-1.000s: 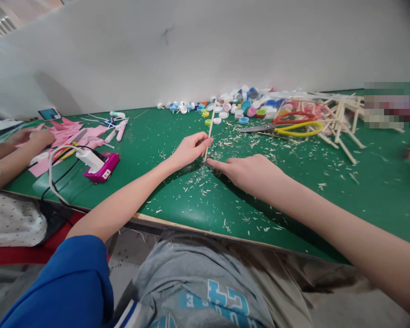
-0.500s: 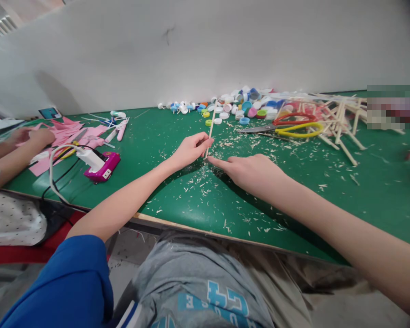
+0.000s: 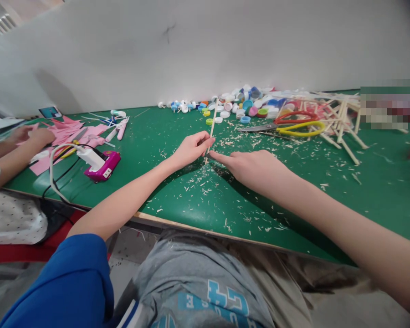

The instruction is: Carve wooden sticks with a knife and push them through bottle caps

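My left hand [image 3: 194,145] is closed on a thin wooden stick [image 3: 212,122], pinching it low down. The stick leans slightly, its lower end close to the green table [image 3: 177,205]. My right hand [image 3: 249,166] comes in from the right with its index finger stretched to the stick's lower end. Its other fingers are curled, and whatever they hold is hidden beneath the hand. Pale wood shavings [image 3: 201,184] lie scattered under and around both hands.
Scissors [image 3: 294,126] with red and yellow handles lie right of the stick, before coloured bottle caps [image 3: 248,105]. Wooden sticks [image 3: 341,118] are piled at right. At left are a magenta power strip [image 3: 104,167], pink paper [image 3: 63,130] and another person's hands [image 3: 37,135].
My right hand has shifted slightly up along the stick, so more of its lower end shows. My left hand keeps its hold nearly in place.
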Tool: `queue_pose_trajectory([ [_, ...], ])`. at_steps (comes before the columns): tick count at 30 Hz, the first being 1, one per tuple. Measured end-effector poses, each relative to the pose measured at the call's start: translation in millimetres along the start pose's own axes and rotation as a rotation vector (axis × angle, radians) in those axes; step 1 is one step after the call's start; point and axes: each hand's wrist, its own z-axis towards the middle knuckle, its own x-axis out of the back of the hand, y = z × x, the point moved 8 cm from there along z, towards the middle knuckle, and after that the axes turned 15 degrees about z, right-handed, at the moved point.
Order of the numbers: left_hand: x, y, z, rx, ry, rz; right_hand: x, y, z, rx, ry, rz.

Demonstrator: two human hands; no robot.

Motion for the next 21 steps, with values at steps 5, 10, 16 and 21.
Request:
queue_pose_trajectory([
  [5, -0.7, -1.2, 0.0, -0.008, -0.002, -0.004, -2.4, 3.5, 2.7, 0.006, -0.017, 0.043],
  [10, -1.0, -2.2, -0.2, 0.004, -0.008, -0.010, -4.2, 5.0, 5.0, 0.008, -0.027, 0.061],
  [16, 1.9, -2.1, 0.6, -0.004, 0.026, 0.040, -4.0, 7.2, 7.3, 0.038, -0.004, 0.061],
  [21, 2.9, -2.8, 1.3, -0.006, 0.040, 0.056, -4.5, 8.5, 7.4, 0.039, -0.029, 0.026],
])
